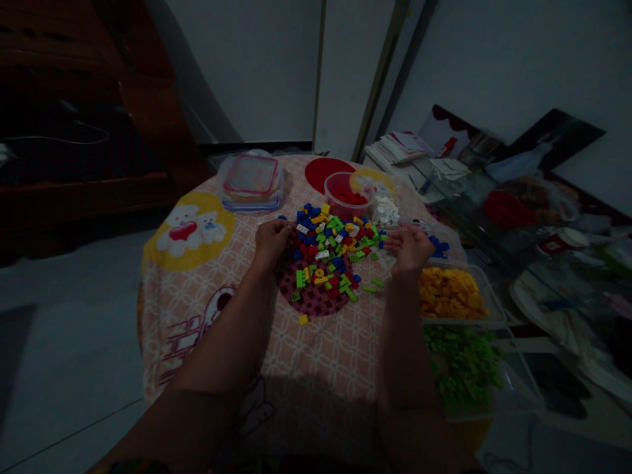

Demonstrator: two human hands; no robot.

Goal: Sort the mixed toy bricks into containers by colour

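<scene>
A mixed pile of toy building bricks (336, 230) in blue, red, yellow, green and white lies on the patterned tablecloth (320, 375). At the pile's left edge is my left hand (273, 242), its fingers drawn together in a pinch; what they hold, if anything, I cannot make out. A small blue brick (282, 217) shows just beyond those fingers. My right hand (411, 247) is at the right edge, fingers stretched toward the pile and slightly apart, close to green and blue bricks. No held piece shows in it.
A round tub (349, 191) holds red bricks, beside a heap of white bricks (386, 212). Blue bricks (438, 247), a box of yellow bricks (451, 293) and a box of green bricks (464, 368) line the right. Stacked lidded containers (251, 181) stand back left.
</scene>
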